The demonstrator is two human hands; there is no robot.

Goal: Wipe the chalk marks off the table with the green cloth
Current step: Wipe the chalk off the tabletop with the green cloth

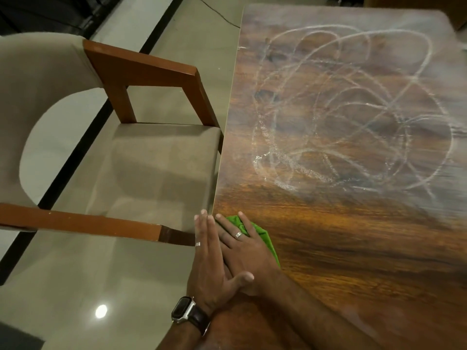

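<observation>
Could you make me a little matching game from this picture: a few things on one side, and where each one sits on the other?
Things:
1. green cloth
2. chalk marks
3. chair
4. wristwatch

Places:
A. scrawled in loops across the far part of the table
B. on the left hand side, at the wrist
C. flat under the right hand, near the table's left edge
D. on the floor, to the left of the table

Pairs: 1-C, 2-A, 3-D, 4-B
</observation>
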